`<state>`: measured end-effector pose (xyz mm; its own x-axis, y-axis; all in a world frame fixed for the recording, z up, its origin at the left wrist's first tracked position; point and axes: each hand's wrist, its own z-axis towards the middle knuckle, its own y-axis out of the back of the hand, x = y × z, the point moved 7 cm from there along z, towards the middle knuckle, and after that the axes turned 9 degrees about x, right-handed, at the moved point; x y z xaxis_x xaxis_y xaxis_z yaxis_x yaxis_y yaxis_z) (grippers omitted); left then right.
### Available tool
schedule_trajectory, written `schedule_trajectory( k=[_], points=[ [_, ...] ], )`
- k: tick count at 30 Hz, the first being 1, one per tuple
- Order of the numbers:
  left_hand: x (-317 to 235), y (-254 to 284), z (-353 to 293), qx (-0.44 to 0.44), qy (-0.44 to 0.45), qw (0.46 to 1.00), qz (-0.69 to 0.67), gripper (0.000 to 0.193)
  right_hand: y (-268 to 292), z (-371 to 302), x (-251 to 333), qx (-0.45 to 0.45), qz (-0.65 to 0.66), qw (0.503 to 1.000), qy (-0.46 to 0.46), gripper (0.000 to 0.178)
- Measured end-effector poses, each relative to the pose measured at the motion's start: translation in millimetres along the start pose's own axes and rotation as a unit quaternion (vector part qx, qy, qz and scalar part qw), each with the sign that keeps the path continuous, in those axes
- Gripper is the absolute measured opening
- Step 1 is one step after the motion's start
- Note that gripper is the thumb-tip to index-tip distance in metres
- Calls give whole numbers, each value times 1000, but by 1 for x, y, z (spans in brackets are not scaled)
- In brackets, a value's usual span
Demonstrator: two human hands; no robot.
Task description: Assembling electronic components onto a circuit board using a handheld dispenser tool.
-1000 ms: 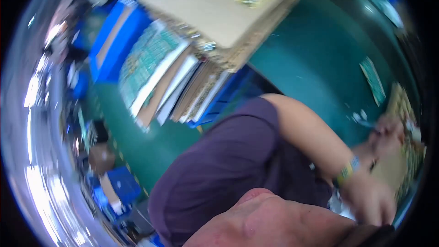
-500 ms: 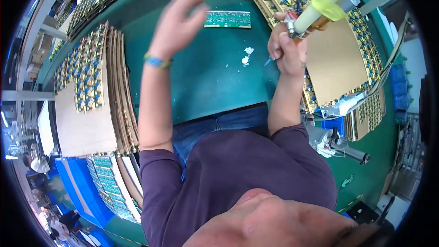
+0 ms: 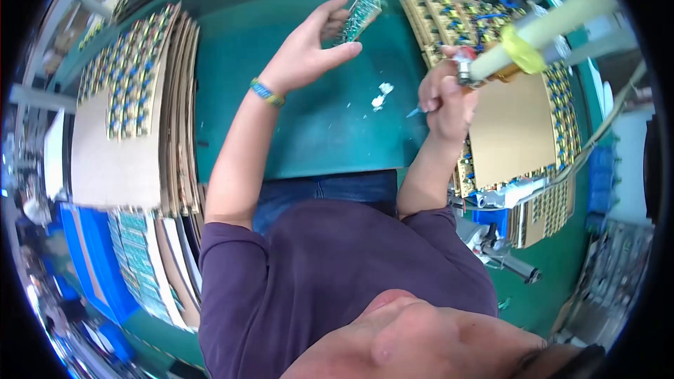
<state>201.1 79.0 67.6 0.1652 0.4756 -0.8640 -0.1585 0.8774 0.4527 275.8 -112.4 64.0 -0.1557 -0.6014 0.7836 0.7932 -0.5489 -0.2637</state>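
Observation:
My left hand (image 3: pixel 309 49) is closed on a green circuit board (image 3: pixel 363 14) near the far middle of the bench. The board is tipped up on a slant, its component side facing right, with the fingers at its left edge and the thumb below. On the right, my right hand (image 3: pixel 446 102) grips a dispensing gun (image 3: pixel 523 52) with a long pale tube and a yellow wrap around it. Its thin blue nozzle (image 3: pixel 414 112) pokes out below the fingers, pointing down and left above the mat. Part of the gun's body is hidden by the hand.
White crumbs (image 3: pixel 380 97) lie on the green bench mat (image 3: pixel 316 133). Tall stacks of cardboard sheets (image 3: pixel 179 112) with small boards flank the left side; another stack (image 3: pixel 523 126) stands right. A hose (image 3: pixel 607 123) hangs beyond the right stack. A blue bin (image 3: pixel 98 260) sits lower left.
My left hand has come down onto the circuit board, which lay flat on the mat, and lifted and tilted it. My right hand still holds the gun, in nearly the same place.

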Motion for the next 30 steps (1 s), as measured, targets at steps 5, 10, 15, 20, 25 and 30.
schedule_trajectory(
  k=[5,10,15,20,25,30],
  points=[
    [-14,-32,-113,-28,-45,895,-443,79,-23,-2,6,46,11,999,8,51],
    [3,-50,-167,-19,-12,861,-509,72,-44,-17,14,120,82,989,-4,57],
    [37,-69,-183,-61,-11,852,-520,76,-81,-29,21,227,145,963,3,59],
    [43,-82,-183,-108,-32,821,-560,79,-99,-32,26,236,122,964,-20,57],
    [48,-85,-191,-115,-24,813,-571,76,-114,-26,19,237,160,958,-38,56],
    [54,-86,-193,-125,-22,806,-578,76,-125,-22,13,242,205,948,-31,56]
  ],
)
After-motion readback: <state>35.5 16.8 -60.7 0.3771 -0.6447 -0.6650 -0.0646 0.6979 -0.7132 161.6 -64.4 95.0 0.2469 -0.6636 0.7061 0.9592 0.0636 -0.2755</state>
